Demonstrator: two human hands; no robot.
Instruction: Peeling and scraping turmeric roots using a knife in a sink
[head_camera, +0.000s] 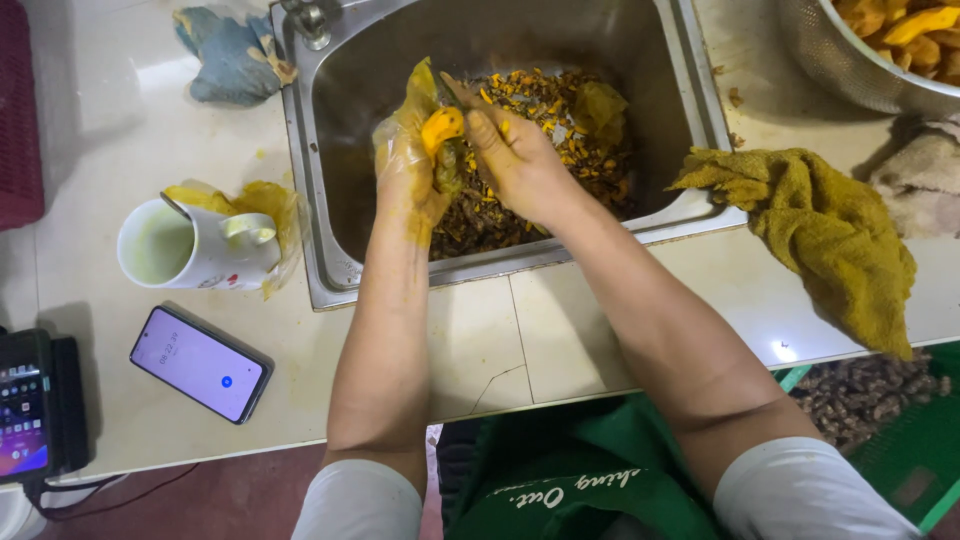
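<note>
Over a steel sink, my left hand wears a thin yellow-stained plastic glove and grips a bright orange root piece. My right hand, bare and stained, presses against the same piece from the right, its fingers closed on something small that I cannot make out. Below both hands the sink bottom holds a heap of brown and orange peelings with a crumpled stained glove on top.
A white mug stands left of the sink beside another stained glove. A lit phone and a second screen lie at the counter's front left. A yellow-stained cloth drapes right; a metal bowl of peeled orange roots sits far right.
</note>
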